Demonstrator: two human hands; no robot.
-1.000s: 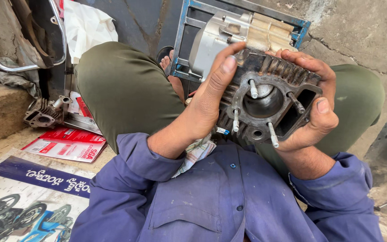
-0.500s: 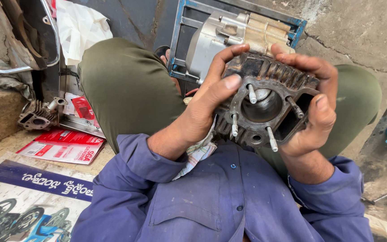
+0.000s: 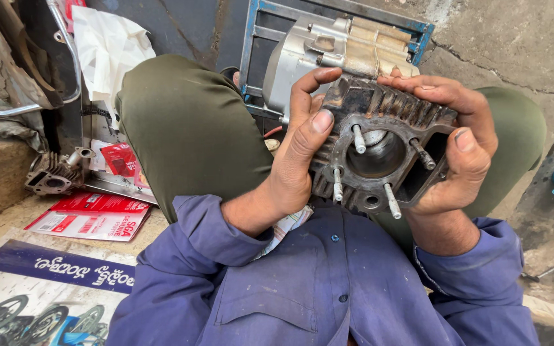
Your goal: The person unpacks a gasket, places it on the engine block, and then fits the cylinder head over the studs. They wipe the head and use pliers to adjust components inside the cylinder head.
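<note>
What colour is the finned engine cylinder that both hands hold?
The engine cylinder is dark grey metal with black grime, seen best in the head view.

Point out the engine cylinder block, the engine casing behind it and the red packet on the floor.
engine cylinder block [image 3: 379,154]: head view, bore wall.
engine casing [image 3: 328,48]: head view, grey top.
red packet [image 3: 91,214]: head view, its middle.

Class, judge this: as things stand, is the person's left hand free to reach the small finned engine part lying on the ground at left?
Probably not: the left hand grips the engine cylinder, and the raised knee lies between it and the finned part.
</note>
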